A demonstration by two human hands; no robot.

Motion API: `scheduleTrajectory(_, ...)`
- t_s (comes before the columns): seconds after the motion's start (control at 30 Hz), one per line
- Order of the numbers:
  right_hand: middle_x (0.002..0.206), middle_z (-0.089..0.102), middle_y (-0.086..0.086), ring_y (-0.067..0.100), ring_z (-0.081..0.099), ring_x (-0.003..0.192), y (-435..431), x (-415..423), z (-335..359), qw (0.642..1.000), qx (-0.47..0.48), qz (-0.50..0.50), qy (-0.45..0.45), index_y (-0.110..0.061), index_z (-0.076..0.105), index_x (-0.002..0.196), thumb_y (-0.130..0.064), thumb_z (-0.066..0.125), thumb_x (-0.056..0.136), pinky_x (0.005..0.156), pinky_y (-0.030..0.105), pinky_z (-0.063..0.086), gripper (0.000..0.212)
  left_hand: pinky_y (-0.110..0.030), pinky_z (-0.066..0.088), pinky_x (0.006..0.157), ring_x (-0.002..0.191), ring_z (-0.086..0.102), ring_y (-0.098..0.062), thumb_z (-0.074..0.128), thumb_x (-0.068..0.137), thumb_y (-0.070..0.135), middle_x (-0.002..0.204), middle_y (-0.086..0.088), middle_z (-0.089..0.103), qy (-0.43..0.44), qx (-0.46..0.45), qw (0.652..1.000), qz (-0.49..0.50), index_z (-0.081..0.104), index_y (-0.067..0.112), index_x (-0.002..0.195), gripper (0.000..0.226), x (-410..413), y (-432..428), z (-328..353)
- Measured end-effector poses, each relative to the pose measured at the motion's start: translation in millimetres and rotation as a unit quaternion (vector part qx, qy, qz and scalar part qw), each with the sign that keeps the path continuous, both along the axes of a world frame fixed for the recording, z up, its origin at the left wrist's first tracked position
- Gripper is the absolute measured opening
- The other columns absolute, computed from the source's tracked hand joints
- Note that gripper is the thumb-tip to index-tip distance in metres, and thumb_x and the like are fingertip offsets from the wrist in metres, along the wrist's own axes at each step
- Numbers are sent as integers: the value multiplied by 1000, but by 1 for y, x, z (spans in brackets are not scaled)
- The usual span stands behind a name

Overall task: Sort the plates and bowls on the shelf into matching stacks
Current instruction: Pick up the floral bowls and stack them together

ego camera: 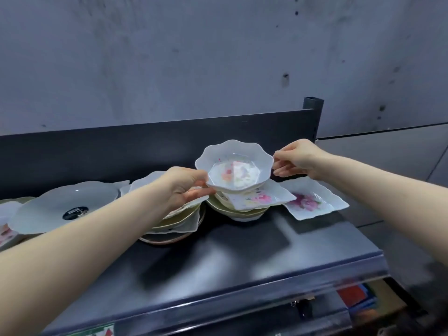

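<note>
In the head view, the scalloped floral bowl [234, 167] hangs between the two hands, lifted clear of the black shelf [242, 253] and tipped so that its mouth faces the person, the near-left edge lowest. The left hand [185, 185] grips that low near-left rim, with fingers curled beneath the bowl. The right hand [299, 161] pinches the far-right rim between thumb and fingertips. The bowl is round and has no long axis of its own. The line that matters runs between the two grips, rising from lower left to upper right. The left hand sits lower and partly under the bowl, so it probably carries most of the weight while the right steadies. Directly below the bowl a square floral plate [263, 198] lies askew on a stack of bowls [238, 214], so any matching bowls there are covered for now. One corner of that plate reaches the edge of a second square floral plate [312, 202], which lies flat on the shelf to the right; whether the two touch I cannot tell. To the left are a mixed pile of plates [178, 226] and, beyond it, a large white round plate [65, 202]. The bare part of the shelf lies toward the person, in front of the piles, and looks like the easiest place to set the bowl down.
</note>
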State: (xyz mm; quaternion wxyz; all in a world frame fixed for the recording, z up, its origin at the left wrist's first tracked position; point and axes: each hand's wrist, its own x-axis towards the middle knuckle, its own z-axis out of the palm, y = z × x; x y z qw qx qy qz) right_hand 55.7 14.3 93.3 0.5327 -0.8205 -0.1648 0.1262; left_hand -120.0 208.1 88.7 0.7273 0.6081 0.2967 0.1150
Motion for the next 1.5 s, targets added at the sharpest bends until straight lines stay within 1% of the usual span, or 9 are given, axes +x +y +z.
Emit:
scheduleTrajectory(0.1, 71, 69, 12, 25, 66, 58, -12, 21, -21, 983, -155, 7, -94, -4, 70, 80, -10, 62, 82, 68, 34, 62, 11, -26, 58, 48, 73, 67, -29, 53, 79, -13, 85, -21, 66, -8, -14, 999, 31, 61, -9, 84, 10, 4, 2, -4)
scheduleTrajectory(0.23, 61, 52, 7, 22, 50, 57, -15, 21, -51, 950, -296, 55, -80, -11, 58, 67, -11, 59, 73, 59, 29, 45, 6, -25, 56, 46, 78, 68, -30, 53, 79, -12, 92, -20, 66, -11, -7, 998, 61, 62, -6, 88, 14, 7, 2, -6)
scheduleTrajectory(0.37, 44, 36, -2, 19, 32, 49, -11, 28, -61, 957, -277, 58, -59, -10, 55, 60, 0, 55, 69, 50, 19, 29, 14, -28, 59, 52, 89, 69, -30, 55, 77, -12, 100, -20, 67, -8, 5, 996, 84, 64, -5, 88, 16, 12, -7, -6)
scheduleTrajectory(0.47, 54, 48, 4, 21, 44, 50, -17, 44, -54, 978, -202, 46, -37, 0, 73, 77, 7, 56, 69, 55, 26, 42, 20, -26, 59, 52, 87, 69, -30, 56, 76, -12, 98, -21, 68, -2, 7, 995, 95, 65, -6, 86, 15, 16, -15, -4)
scheduleTrajectory(0.63, 64, 62, 6, 26, 61, 56, -65, 93, -27, 983, -158, -9, -90, -4, 71, 73, 9, 65, 74, 59, 34, 57, 14, -25, 59, 52, 82, 70, -30, 57, 75, -11, 93, -22, 68, 3, 18, 994, 110, 65, -6, 82, 12, 22, -25, 2)
scheduleTrajectory(0.87, 61, 64, 14, 27, 61, 54, -141, 129, -53, 978, -186, -59, -68, -4, 72, 71, 9, 65, 71, 70, 42, 57, 15, -31, 60, 58, 64, 68, -26, 56, 80, -11, 82, -19, 64, 9, 21, 992, 125, 60, -6, 81, 7, 39, -47, 1)
scheduleTrajectory(1.13, 57, 66, 2, 26, 65, 66, -129, 122, -93, 919, -342, 41, -194, -16, 70, 63, -8, 64, 68, 58, 25, 47, 12, -37, 59, 60, 52, 69, -21, 55, 80, -12, 59, -13, 69, 5, 19, 990, 140, 55, -3, 90, 14, 51, -63, -8)
scheduleTrajectory(1.33, 92, 70, 7, 32, 58, 78, -115, 126, -102, 891, -352, 70, -277, -17, 69, 75, 0, 56, 74, 64, 29, 46, 21, -33, 61, 62, 78, 68, -28, 55, 81, -9, 95, -21, 64, 25, 14, 990, 142, 60, -7, 89, 10, 43, -64, -11)
scheduleTrajectory(1.5, 79, 68, -5, 19, 63, 81, -73, 107, -89, 923, -231, 119, -283, -16, 77, 76, -4, 59, 75, 73, 26, 50, 22, -33, 60, 61, 82, 69, -32, 54, 80, -10, 100, -23, 66, 27, 1, 984, 178, 61, -7, 95, 17, 31, -61, -9)
